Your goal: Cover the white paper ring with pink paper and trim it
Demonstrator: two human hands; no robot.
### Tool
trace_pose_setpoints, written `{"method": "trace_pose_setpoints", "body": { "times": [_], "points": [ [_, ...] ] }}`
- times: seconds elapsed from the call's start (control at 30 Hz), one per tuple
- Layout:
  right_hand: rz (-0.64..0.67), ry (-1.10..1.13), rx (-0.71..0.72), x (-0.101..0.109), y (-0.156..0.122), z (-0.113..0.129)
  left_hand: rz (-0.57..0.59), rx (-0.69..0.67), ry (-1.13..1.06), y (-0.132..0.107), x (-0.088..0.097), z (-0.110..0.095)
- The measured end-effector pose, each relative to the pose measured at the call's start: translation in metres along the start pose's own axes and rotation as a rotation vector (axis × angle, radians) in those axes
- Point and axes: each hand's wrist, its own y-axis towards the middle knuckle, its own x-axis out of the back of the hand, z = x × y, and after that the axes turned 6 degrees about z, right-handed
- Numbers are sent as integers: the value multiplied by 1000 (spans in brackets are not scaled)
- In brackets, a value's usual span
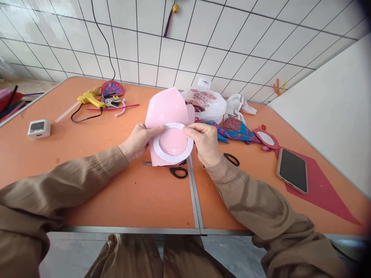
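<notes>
Pink patterned paper (166, 108) pinched by left hand (141, 139) and right hand (205, 142), white paper ring (173, 155) pressed flat against it. Held above black-handled scissors (177, 170) on orange table (95, 162), ring steadied against sheet by fingertips.

Both hands pinch a white paper ring (173, 143) against pink paper (168, 108); black scissors (176, 170) lie just below the grip.

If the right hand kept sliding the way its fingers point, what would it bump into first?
The right hand points left, across the white ring and pink paper it pinches. Going straight on, it would probably meet the left hand first, holding the same paper's other side. Depth is hard to judge.
</notes>
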Motion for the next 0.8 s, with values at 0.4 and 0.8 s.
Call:
{"method": "trace_pose_setpoints", "body": {
  "times": [0.4,0.8],
  "points": [
    [-4,10,54,-1,-3,2,-34,-45,-8,-2,-1,-1],
    [-21,73,-56,-3,0,-1,124,88,-69,4,7,7]
  ]
}}
